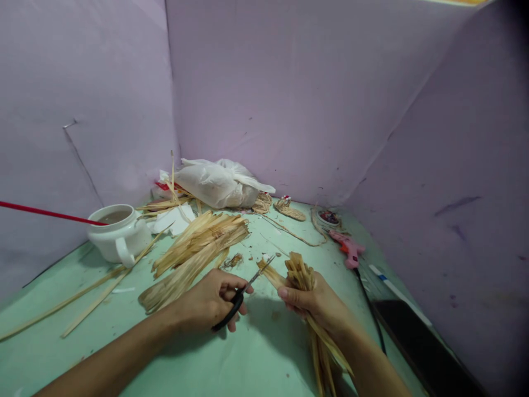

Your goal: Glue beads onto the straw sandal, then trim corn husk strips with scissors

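Observation:
My left hand (pixel 210 300) is closed round the black handles of a pair of scissors (pixel 243 292), whose blades point up and right toward the straw. My right hand (pixel 312 300) grips a bundle of dried straw strips (pixel 300 273); the strips stick up past my fingers and trail down under my wrist. The scissor tips sit at one strip that juts left from the bundle. A loose pile of the same straw strips (pixel 198 248) lies on the green table (pixel 256 353) just beyond my left hand.
A white cup (pixel 118 231) with brown liquid stands at the left, a red stick (pixel 41 212) above it. A white plastic bag (pixel 219 184) and small woven pieces (pixel 289 209) lie at the back. A pink glue gun (pixel 349 248) and a dark slab (pixel 421 347) lie right. Purple walls enclose the table.

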`<state>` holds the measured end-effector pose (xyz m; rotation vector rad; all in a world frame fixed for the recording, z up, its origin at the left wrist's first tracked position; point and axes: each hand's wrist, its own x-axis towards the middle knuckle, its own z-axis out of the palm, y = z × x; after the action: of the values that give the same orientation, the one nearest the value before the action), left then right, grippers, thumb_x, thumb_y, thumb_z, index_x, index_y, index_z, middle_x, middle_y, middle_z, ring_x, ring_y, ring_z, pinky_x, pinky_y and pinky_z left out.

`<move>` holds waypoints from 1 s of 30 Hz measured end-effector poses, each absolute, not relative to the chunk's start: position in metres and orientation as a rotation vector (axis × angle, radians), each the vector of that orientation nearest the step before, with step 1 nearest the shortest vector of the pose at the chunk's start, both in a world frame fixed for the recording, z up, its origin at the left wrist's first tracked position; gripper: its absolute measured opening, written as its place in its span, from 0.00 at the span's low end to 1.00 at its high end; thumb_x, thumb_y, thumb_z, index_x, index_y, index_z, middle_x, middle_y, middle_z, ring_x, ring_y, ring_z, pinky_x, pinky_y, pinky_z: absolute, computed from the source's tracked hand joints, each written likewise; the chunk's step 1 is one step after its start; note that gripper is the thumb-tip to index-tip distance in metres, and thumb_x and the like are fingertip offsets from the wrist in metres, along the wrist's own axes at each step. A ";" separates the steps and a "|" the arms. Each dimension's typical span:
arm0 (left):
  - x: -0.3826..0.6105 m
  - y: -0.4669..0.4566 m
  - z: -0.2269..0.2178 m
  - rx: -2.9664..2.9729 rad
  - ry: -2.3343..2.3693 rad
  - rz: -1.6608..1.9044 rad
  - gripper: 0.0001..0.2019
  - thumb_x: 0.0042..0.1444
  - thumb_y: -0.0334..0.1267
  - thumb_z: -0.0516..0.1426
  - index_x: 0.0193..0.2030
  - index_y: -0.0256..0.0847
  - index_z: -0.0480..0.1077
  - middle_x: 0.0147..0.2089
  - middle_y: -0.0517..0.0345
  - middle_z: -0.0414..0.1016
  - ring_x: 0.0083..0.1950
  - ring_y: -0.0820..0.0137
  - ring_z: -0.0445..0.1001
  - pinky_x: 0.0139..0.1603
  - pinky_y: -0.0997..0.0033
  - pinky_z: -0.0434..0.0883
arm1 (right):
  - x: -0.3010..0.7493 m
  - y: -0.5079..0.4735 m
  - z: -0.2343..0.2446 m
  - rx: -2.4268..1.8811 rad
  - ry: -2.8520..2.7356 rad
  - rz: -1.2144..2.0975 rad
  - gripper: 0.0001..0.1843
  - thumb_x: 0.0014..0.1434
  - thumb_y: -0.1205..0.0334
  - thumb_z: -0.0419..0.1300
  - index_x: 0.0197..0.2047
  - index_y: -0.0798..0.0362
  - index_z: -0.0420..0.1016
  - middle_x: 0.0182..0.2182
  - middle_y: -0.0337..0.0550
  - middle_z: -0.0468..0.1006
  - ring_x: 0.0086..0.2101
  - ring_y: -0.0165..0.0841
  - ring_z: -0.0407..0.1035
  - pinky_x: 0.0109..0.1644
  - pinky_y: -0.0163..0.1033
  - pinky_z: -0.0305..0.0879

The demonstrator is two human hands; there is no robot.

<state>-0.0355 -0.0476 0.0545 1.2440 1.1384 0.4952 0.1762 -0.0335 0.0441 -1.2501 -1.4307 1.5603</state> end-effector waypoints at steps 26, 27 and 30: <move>-0.093 -0.024 0.060 2.064 2.079 0.255 0.04 0.40 0.34 0.53 0.24 0.43 0.69 0.27 0.53 0.74 0.28 0.61 0.70 0.25 0.70 0.56 | 0.209 -0.031 0.054 -0.625 -0.748 1.997 0.16 0.45 0.62 0.65 0.18 0.53 0.61 0.14 0.27 0.46 0.14 0.19 0.37 0.15 0.25 0.53; -0.090 -0.025 0.059 2.066 2.070 0.259 0.05 0.40 0.33 0.53 0.24 0.43 0.69 0.28 0.53 0.74 0.29 0.61 0.71 0.25 0.70 0.56 | 0.208 -0.031 0.053 -0.644 -0.754 1.992 0.16 0.46 0.63 0.65 0.18 0.53 0.61 0.14 0.27 0.46 0.14 0.19 0.37 0.15 0.25 0.53; -0.090 -0.024 0.061 2.072 2.023 0.333 0.06 0.40 0.32 0.53 0.25 0.43 0.70 0.27 0.55 0.74 0.29 0.64 0.70 0.25 0.71 0.57 | 0.205 -0.030 0.051 -0.695 -0.768 1.968 0.16 0.46 0.63 0.65 0.17 0.53 0.60 0.15 0.28 0.47 0.14 0.20 0.38 0.15 0.25 0.53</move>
<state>-0.0903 -0.0237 0.0609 2.0719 2.0230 0.3326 0.2053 -0.0299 0.0510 -0.6948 -0.7684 1.9680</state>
